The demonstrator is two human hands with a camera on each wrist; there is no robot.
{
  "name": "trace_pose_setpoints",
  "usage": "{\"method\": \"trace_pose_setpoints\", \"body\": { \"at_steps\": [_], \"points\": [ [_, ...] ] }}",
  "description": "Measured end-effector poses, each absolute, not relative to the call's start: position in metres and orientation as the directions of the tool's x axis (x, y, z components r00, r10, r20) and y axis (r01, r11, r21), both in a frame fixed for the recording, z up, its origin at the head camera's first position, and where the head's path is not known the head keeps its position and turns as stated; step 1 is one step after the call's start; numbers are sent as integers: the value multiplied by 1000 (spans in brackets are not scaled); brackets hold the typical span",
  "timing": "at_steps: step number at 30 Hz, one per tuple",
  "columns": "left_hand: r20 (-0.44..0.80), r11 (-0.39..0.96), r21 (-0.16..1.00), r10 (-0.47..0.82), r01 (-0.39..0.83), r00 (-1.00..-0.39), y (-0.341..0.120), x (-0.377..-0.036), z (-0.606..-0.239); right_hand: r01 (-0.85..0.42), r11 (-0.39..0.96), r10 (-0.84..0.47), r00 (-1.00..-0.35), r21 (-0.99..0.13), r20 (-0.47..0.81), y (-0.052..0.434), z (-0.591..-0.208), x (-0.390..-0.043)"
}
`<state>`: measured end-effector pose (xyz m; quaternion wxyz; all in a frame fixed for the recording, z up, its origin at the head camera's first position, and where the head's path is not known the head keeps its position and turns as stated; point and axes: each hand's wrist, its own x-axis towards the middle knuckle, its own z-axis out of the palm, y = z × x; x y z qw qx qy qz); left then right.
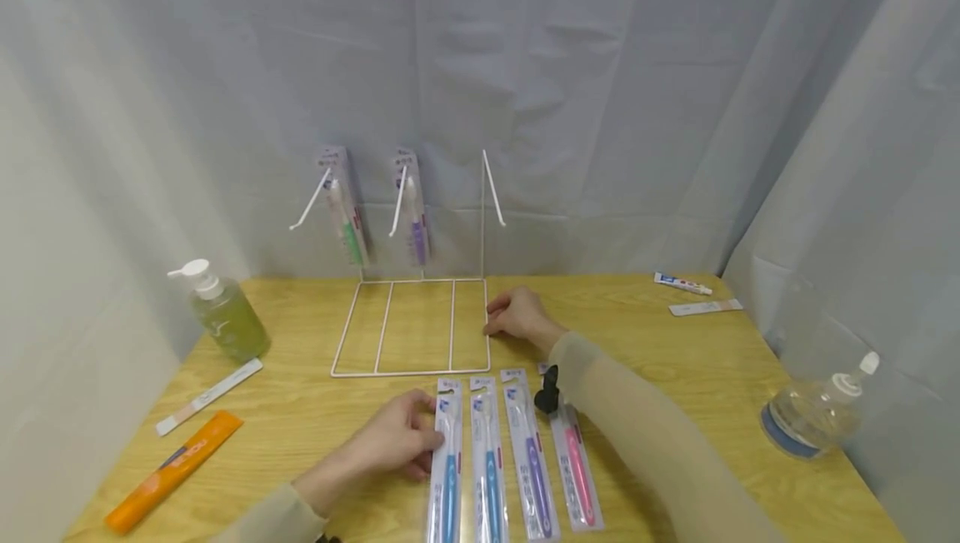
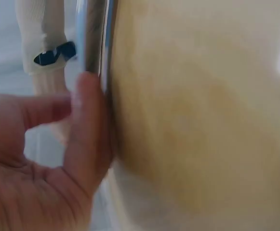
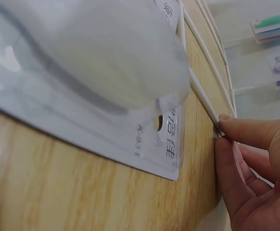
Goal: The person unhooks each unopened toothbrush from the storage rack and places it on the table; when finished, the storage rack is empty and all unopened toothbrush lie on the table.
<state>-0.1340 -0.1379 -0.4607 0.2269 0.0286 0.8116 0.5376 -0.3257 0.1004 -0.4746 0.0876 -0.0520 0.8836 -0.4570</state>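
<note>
A white wire rack (image 1: 411, 328) stands at the back of the wooden table; a green toothbrush pack (image 1: 348, 218) and a purple one (image 1: 415, 214) hang on two of its hooks, while the third hook (image 1: 492, 186) is bare. My right hand (image 1: 492, 325) pinches the wire (image 3: 202, 98) of the rack's right base edge between thumb and finger (image 3: 222, 129). Several toothbrush packs lie in a row in front; my left hand (image 1: 431, 433) holds the left edge of the leftmost blue pack (image 1: 448, 464), thumb (image 2: 89, 125) against it. Beside it lie another blue (image 1: 489, 464), a purple (image 1: 531, 460) and a pink pack (image 1: 577, 468).
A green pump bottle (image 1: 225, 318) stands at the left, with a white strip box (image 1: 208, 396) and an orange tube (image 1: 172, 470) nearer the front. At the back right lie a toothpaste tube (image 1: 681, 283) and a white strip (image 1: 705, 306). A clear pump bottle (image 1: 813, 411) stands by the right edge.
</note>
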Motion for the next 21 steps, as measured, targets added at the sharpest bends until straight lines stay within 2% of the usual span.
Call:
{"method": "trace_pose_setpoints", "body": {
  "at_steps": [3, 5, 11, 17, 21],
  "points": [
    [-276, 528, 840, 220, -123, -936, -144, -141, -451, -7, 561, -175, -978, -828, -111, 101, -476, -327],
    [-205, 543, 836, 187, -73, -961, -151, -151, -442, -8, 562, -180, -977, -827, -113, 102, -476, -328],
    [61, 387, 918, 91, 92, -994, -166, -211, -406, -20, 586, -181, -978, -810, -107, 104, -476, -329],
    [301, 319, 917, -159, 239, -940, -168, -279, -371, -32, 591, -187, -977, -806, -98, 104, -477, -330],
    [313, 322, 920, -254, 225, -915, -162, -307, -356, -45, 593, -198, -976, -804, -91, 104, -477, -330]
  ]
}}
